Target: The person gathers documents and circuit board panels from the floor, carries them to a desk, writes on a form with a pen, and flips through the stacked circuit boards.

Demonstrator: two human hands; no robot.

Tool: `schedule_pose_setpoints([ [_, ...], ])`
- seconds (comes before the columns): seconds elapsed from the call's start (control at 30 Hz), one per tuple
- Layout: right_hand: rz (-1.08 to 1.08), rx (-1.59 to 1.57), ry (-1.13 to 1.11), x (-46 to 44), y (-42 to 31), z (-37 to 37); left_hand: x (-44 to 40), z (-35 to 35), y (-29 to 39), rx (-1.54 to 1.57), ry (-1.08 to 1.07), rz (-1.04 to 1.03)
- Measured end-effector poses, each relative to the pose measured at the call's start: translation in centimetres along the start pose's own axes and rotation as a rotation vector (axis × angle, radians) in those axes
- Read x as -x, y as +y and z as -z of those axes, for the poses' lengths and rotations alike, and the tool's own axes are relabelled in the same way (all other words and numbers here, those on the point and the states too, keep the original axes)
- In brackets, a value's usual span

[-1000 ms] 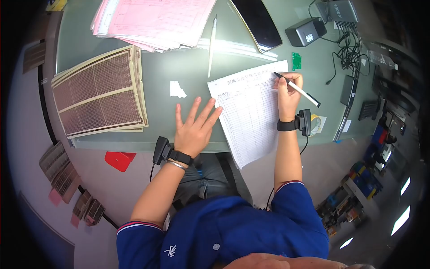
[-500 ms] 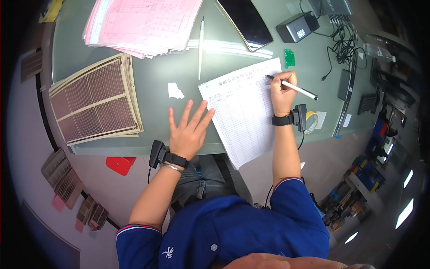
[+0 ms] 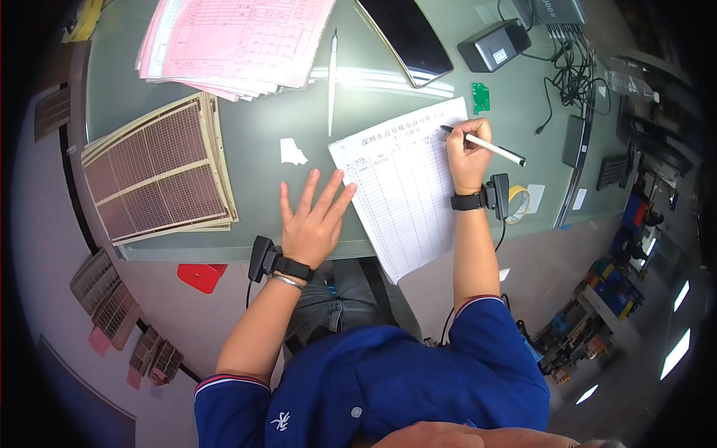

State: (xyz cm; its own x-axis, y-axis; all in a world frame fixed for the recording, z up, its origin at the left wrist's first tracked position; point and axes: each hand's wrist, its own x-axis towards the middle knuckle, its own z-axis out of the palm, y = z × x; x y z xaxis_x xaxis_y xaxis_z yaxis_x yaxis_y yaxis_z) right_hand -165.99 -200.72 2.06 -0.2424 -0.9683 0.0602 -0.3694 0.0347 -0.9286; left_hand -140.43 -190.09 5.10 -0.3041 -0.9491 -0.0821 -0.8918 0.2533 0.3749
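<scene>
A printed form with a table point(image 3: 407, 194) lies tilted on the green desk. My left hand point(image 3: 312, 224) rests flat with fingers spread, its fingertips at the left edge of the form. Near the form's upper right corner, my right hand point(image 3: 469, 155) grips a white pen with a black tip point(image 3: 493, 148), the tip close to the header rows. Both wrists wear black bands with small devices. Left of the form lies a torn white paper scrap point(image 3: 292, 152), and above it a thin white pen-like tool point(image 3: 332, 89).
Pink sheets point(image 3: 239, 45) are stacked at the top left, brown gridded panels point(image 3: 160, 168) below them. A dark tablet or phone point(image 3: 409, 37), a black box point(image 3: 493, 46), a green circuit board point(image 3: 480, 98), tangled cables point(image 3: 573, 78) and a yellow tape roll point(image 3: 517, 203) lie around the form.
The view has shifted, so desk items appear further left. The pen tip has moved slightly left and down along the form's header. My left hand stays spread beside the form.
</scene>
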Motion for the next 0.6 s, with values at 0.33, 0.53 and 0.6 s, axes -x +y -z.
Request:
schedule_pose_setpoints([
  [0.33,0.010,0.025,-0.007,-0.09,0.00,0.05,0.01,-0.02,0.00,-0.015,-0.006,-0.004],
  [0.53,0.007,0.020,-0.008,-0.12,-0.24,-0.07,0.01,-0.05,0.01,-0.021,-0.012,-0.003],
  [0.6,0.013,0.024,-0.009,-0.14,-0.22,-0.04,0.05,-0.15,-0.03,-0.020,-0.008,-0.003],
])
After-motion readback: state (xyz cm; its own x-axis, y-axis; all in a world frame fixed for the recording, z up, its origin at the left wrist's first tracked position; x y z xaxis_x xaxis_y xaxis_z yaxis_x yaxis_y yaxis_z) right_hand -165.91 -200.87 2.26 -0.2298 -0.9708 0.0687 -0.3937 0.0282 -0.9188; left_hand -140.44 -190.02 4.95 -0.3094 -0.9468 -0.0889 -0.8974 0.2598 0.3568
